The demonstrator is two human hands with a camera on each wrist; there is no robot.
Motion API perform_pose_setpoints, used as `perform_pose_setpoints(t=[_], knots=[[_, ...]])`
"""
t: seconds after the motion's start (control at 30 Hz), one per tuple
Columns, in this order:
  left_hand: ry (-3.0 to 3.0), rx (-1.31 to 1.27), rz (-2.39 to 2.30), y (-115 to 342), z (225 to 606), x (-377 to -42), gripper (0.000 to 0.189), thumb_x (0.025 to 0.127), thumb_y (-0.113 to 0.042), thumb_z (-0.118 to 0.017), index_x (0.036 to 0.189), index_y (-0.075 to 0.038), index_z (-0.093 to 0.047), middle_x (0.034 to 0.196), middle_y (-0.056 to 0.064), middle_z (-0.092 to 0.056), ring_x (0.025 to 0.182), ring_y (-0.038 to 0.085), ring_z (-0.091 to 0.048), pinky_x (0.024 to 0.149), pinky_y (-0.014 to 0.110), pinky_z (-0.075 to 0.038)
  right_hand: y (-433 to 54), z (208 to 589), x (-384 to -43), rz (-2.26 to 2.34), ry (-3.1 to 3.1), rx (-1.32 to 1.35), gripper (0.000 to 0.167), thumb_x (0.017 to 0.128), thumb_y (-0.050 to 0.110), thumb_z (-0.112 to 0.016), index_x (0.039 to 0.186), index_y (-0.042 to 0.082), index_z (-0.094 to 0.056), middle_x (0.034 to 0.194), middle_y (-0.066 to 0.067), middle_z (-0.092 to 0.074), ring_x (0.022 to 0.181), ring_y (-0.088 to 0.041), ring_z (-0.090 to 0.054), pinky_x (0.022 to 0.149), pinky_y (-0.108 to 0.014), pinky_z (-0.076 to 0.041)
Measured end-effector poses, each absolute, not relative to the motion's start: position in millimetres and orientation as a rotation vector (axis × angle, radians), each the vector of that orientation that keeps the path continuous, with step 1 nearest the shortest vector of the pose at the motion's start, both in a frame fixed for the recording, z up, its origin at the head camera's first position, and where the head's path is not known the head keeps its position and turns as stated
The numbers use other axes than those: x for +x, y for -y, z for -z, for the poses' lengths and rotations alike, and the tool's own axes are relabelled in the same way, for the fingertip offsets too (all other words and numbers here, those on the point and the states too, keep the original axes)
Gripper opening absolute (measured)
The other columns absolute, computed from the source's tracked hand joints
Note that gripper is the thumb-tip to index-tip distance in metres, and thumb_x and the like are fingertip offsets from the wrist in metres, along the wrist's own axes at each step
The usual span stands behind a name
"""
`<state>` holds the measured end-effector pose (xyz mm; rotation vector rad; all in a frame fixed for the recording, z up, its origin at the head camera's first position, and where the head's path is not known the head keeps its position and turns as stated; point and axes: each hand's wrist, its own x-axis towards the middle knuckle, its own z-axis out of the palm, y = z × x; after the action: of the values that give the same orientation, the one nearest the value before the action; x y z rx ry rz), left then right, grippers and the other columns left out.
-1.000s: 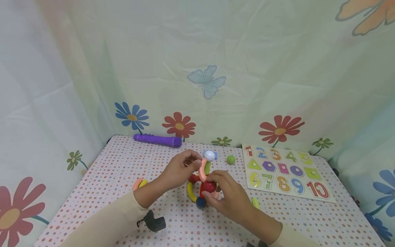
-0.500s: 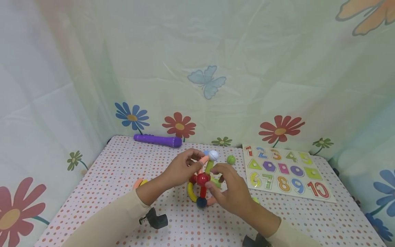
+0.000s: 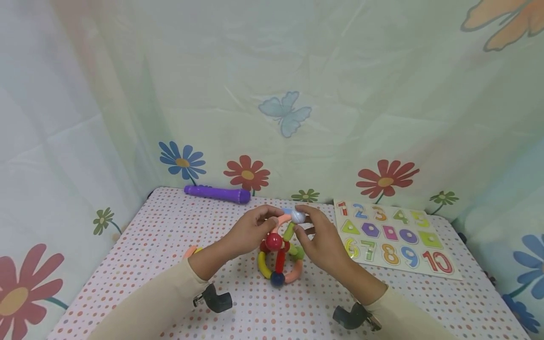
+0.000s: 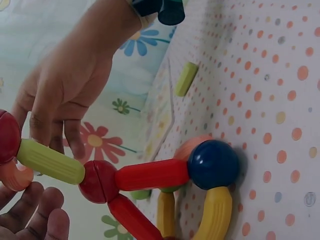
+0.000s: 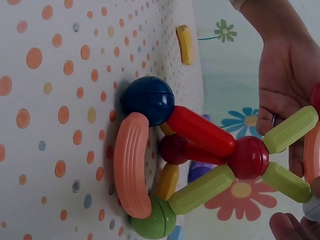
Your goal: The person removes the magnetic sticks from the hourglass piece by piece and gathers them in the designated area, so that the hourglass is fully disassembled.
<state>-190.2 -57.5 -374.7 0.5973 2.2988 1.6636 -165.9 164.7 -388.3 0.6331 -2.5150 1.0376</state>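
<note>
Fingers of the left hand (image 3: 250, 232) pinch the pink arc (image 3: 281, 220) near the top of a ball-and-rod frame (image 3: 280, 261), while the right hand (image 3: 324, 238) holds the white ball (image 3: 298, 216) between thumb and fingers. The frame stands at the middle of the polka-dotted table (image 3: 276, 316), with the dark blue ball (image 5: 149, 100) and the green ball (image 5: 153, 218) low down. From the middle red ball (image 5: 248, 157), one light-green rod (image 5: 291, 130) leads to the upper red ball (image 3: 274, 242) and another to the white ball; the pink arc runs between those two.

Its parts look like smooth, hard plastic, so each should be light, stiff and unlikely to break. The joins are probably the weak point — a sideways push at the top could twist the rods loose or tip the whole frame. Glossy balls may slip under a fingertip; the ribbed rods should give a surer hold. Steadying it would best be done low, at the middle red ball or the red rod (image 5: 202, 131) beneath it.

Where the pink arc meets the white ball, fingers cover much of the join — whether it is seated cannot be told. A light-blue piece (image 3: 287, 211) behind is partly hidden. The right wrist view cuts off the white ball, and the left wrist view crops the upper red ball.
</note>
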Motion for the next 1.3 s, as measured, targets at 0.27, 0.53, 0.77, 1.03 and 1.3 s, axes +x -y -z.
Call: perform_pose_setpoints(t=[0.27,0.53,0.77,1.03,1.3], knots=[[-2.509,0.727,-1.423,66.5,370.1,-173.0,0.055,0.102,-0.054,-0.056,0.146,-0.020,-0.052,0.122,-0.006,-0.065,0.105,0.017,-0.063,0.079,0.037,-0.058,-166.2,392.6,-165.3,-1.105,2.496,0.546,0.048,0.093,0.002,-0.073,0.137,0.001,-0.052,0.116,-0.011,-0.059,0.099,-0.022,-0.066,0.077,-0.039,-0.060],[-2.712,0.803,-1.097,64.8,366.9,-159.3,0.065,0.103,-0.045,-0.060,0.157,-0.017,-0.038,0.108,-0.004,-0.066,0.085,0.010,-0.063,0.064,0.029,-0.055,-166.8,395.2,-161.3,-1.237,2.485,0.475,0.054,0.091,-0.001,-0.076,0.138,-0.001,-0.050,0.122,-0.014,-0.057,0.104,-0.024,-0.067,0.082,-0.028,-0.059],[-2.753,0.824,-1.058,63.2,370.3,-158.6,0.063,0.108,-0.035,-0.053,0.161,-0.008,-0.031,0.110,-0.002,-0.064,0.098,0.013,-0.063,0.081,0.036,-0.057,-164.8,393.6,-158.7,-1.454,2.474,0.370,0.053,0.090,-0.005,-0.075,0.137,0.001,-0.051,0.127,-0.017,-0.057,0.107,-0.030,-0.070,0.082,-0.028,-0.058],[-2.735,0.762,-1.148,60.4,372.5,-159.1,0.060,0.105,-0.028,-0.058,0.158,-0.010,-0.036,0.094,-0.007,-0.063,0.072,0.007,-0.061,0.058,0.028,-0.053,-163.8,393.0,-158.9,-1.510,2.459,0.337,0.051,0.090,-0.005,-0.075,0.135,0.000,-0.052,0.126,-0.019,-0.057,0.105,-0.029,-0.071,0.081,-0.028,-0.058],[-2.813,0.841,-1.121,54.9,375.1,-160.1,0.045,0.101,-0.029,-0.063,0.141,-0.017,-0.047,0.119,0.002,-0.058,0.076,0.013,-0.060,0.053,0.026,-0.050,-162.6,393.1,-157.8,-1.513,2.450,0.334,0.052,0.089,-0.006,-0.075,0.135,0.001,-0.052,0.125,-0.018,-0.058,0.103,-0.028,-0.072,0.079,-0.027,-0.059]])
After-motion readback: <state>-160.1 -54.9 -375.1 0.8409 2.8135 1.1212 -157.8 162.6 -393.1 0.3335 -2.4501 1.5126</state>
